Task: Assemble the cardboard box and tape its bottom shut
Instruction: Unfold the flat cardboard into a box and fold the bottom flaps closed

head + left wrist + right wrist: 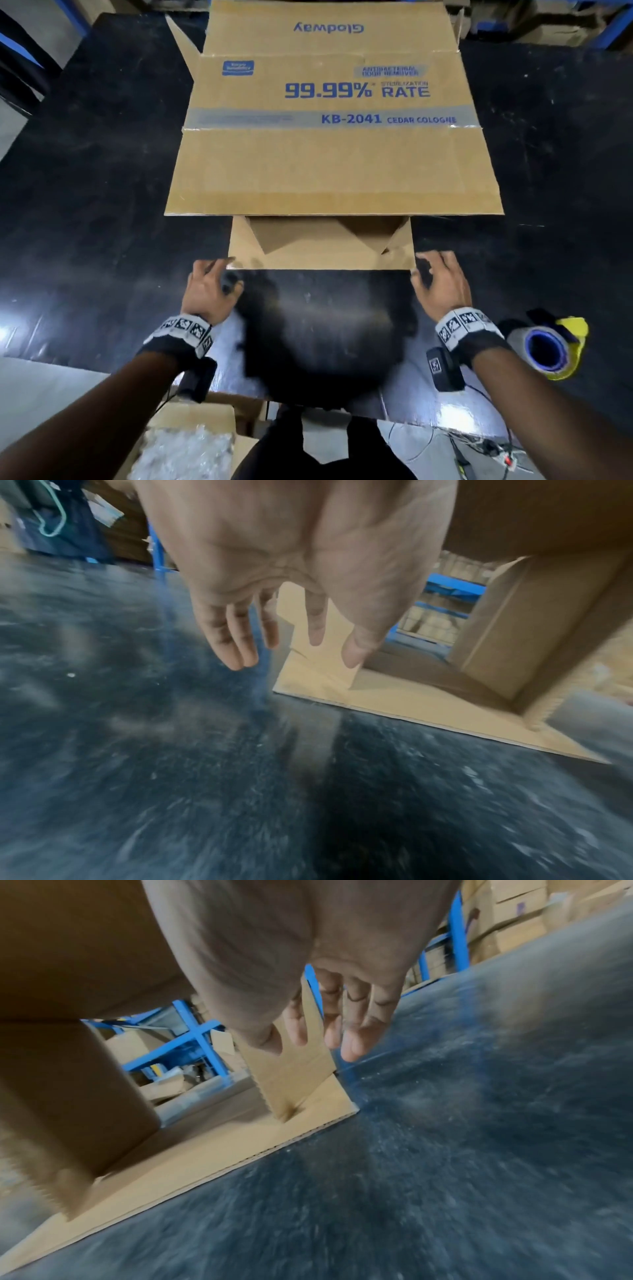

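A large brown cardboard box (329,150) with blue print lies on its side on the black table (102,171), its open end facing me. One long flap (334,171) sticks out on top; the bottom flap (322,262) lies flat on the table, and two side flaps fold inward. My left hand (209,284) hovers at the bottom flap's left corner with fingers spread, holding nothing. My right hand (440,281) hovers at the right corner, fingers also spread and empty. In the wrist views my left hand (284,631) and right hand (329,1026) hang above the table next to the bottom flap (377,696) (205,1145).
A tape dispenser (548,342) with a yellow body and a blue-cored roll lies on the table near my right wrist. An open box with bubble wrap (185,448) stands below the table's near edge. Blue racks (202,1037) with cartons stand behind the table.
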Demonstrator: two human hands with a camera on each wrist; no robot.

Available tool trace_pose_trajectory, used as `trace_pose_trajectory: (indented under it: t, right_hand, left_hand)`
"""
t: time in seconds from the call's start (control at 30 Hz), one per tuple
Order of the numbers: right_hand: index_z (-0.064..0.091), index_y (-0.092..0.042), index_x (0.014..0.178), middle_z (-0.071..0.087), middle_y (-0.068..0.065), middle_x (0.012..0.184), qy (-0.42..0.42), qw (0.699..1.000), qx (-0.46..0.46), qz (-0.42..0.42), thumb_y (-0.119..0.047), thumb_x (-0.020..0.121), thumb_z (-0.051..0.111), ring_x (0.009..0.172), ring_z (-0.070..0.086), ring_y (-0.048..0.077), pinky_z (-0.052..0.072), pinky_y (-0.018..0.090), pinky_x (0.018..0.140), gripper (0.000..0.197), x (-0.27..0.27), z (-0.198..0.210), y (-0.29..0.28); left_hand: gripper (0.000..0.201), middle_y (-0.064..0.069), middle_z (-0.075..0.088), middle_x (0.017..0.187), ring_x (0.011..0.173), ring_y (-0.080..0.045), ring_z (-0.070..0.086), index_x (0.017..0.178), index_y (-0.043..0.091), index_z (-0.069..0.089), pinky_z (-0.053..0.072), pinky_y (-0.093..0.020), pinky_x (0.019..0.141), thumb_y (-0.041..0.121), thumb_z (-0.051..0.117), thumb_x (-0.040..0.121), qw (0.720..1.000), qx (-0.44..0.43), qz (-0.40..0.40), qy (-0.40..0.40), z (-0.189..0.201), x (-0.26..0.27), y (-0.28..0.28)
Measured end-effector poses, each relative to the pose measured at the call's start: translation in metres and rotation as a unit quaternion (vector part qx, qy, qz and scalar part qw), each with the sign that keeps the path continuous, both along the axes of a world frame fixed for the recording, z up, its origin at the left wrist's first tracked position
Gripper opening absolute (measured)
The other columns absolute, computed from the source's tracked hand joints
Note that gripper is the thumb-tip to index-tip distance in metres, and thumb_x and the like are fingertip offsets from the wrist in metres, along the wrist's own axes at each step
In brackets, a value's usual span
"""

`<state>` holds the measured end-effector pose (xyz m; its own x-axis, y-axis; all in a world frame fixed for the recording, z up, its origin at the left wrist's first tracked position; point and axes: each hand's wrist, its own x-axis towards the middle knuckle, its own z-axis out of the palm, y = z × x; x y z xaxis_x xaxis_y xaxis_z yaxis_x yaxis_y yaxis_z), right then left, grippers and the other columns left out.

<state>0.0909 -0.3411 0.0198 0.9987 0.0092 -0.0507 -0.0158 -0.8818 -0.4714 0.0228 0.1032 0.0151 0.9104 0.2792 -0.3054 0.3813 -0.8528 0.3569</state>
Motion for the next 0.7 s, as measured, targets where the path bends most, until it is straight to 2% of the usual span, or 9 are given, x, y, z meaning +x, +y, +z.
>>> trace_pose_trajectory:
  t: [0.1,0.17,0.23,0.33,0.4,0.5,0.6,0.67,0.7]
  right_hand:
    - [0.059,-0.02,0.133,0.052,0.016,0.125,0.077,0.996,-0.009,-0.049,-0.033,0.09,0.064,0.109,0.06,0.043,0.052,0.044,0.09,0.045,0.031,-0.017,0.006]
    - [0.056,-0.022,0.138,0.049,0.018,0.129,0.118,0.991,-0.004,-0.065,-0.033,0.09,0.067,0.112,0.06,0.044,0.05,0.043,0.096,0.05,0.044,-0.025,0.012]
    - [0.057,-0.021,0.137,0.048,0.019,0.13,0.141,0.987,0.006,-0.071,-0.03,0.09,0.07,0.114,0.059,0.044,0.047,0.041,0.101,0.049,0.051,-0.031,0.018]
    - [0.061,-0.019,0.133,0.048,0.02,0.129,0.143,0.986,0.021,-0.089,-0.026,0.086,0.074,0.119,0.056,0.044,0.044,0.04,0.107,0.05,0.055,-0.038,0.024]
    - [0.064,-0.02,0.13,0.051,0.02,0.127,0.141,0.984,0.033,-0.108,-0.026,0.082,0.078,0.117,0.058,0.042,0.045,0.038,0.105,0.05,0.058,-0.04,0.026]
    - [0.068,-0.02,0.126,0.067,0.019,0.117,0.136,0.983,0.047,-0.11,-0.028,0.077,0.082,0.115,0.06,0.039,0.048,0.036,0.099,0.052,0.063,-0.035,0.022]
    - [0.068,-0.025,0.126,0.072,0.011,0.117,0.129,0.985,0.047,-0.108,-0.034,0.075,0.082,0.113,0.061,0.037,0.05,0.036,0.094,0.053,0.065,-0.019,0.012]
    - [0.065,-0.029,0.126,0.071,0.009,0.115,0.12,0.987,0.025,-0.101,-0.041,0.074,0.08,0.112,0.056,0.035,0.047,0.036,0.088,0.055,0.064,-0.002,0.005]
    - [0.064,-0.031,0.126,0.07,0.007,0.114,0.114,0.988,0.014,-0.1,-0.046,0.074,0.078,0.112,0.054,0.033,0.046,0.036,0.085,0.055,0.063,0.008,0.002]
  left_hand:
    - [0.067,-0.024,0.046,0.144,0.138,-0.042,0.047,0.154,0.029,0.047,0.042,-0.05,0.117,0.039,0.071,0.092,0.998,-0.015,0.051,0.027,-0.018,0.029,-0.001]
    - [0.069,-0.024,0.048,0.147,0.142,-0.039,0.042,0.158,0.028,0.042,0.036,-0.048,0.119,0.04,0.067,0.095,0.997,-0.015,0.055,0.045,-0.028,0.043,-0.006]
    - [0.068,-0.023,0.056,0.143,0.143,-0.035,0.04,0.159,0.026,0.041,0.03,-0.048,0.116,0.041,0.064,0.097,0.997,0.011,0.046,0.056,-0.033,0.051,-0.012]
    - [0.064,-0.026,0.063,0.13,0.137,-0.035,0.044,0.156,0.021,0.048,0.033,-0.045,0.11,0.034,0.067,0.096,0.997,0.023,0.061,0.045,-0.033,0.056,-0.023]
    - [0.063,-0.025,0.061,0.131,0.135,-0.037,0.047,0.154,0.024,0.05,0.036,-0.044,0.108,0.033,0.07,0.094,0.996,0.019,0.078,0.047,-0.029,0.058,-0.027]
    - [0.064,-0.025,0.061,0.132,0.13,-0.04,0.053,0.152,0.036,0.051,0.042,-0.044,0.11,0.037,0.072,0.091,0.993,-0.014,0.103,0.059,-0.019,0.061,-0.022]
    - [0.058,-0.013,0.076,0.123,0.13,-0.038,0.061,0.145,0.043,0.058,0.046,-0.043,0.114,0.043,0.074,0.089,0.989,-0.069,0.117,0.053,0.001,0.061,-0.014]
    - [0.057,-0.009,0.078,0.12,0.13,-0.037,0.062,0.141,0.044,0.06,0.046,-0.045,0.115,0.047,0.074,0.085,0.989,-0.092,0.11,0.047,0.02,0.059,-0.011]
    - [0.061,-0.006,0.079,0.118,0.129,-0.035,0.063,0.139,0.045,0.06,0.047,-0.045,0.114,0.055,0.071,0.08,0.989,-0.098,0.103,0.041,0.031,0.058,-0.01]
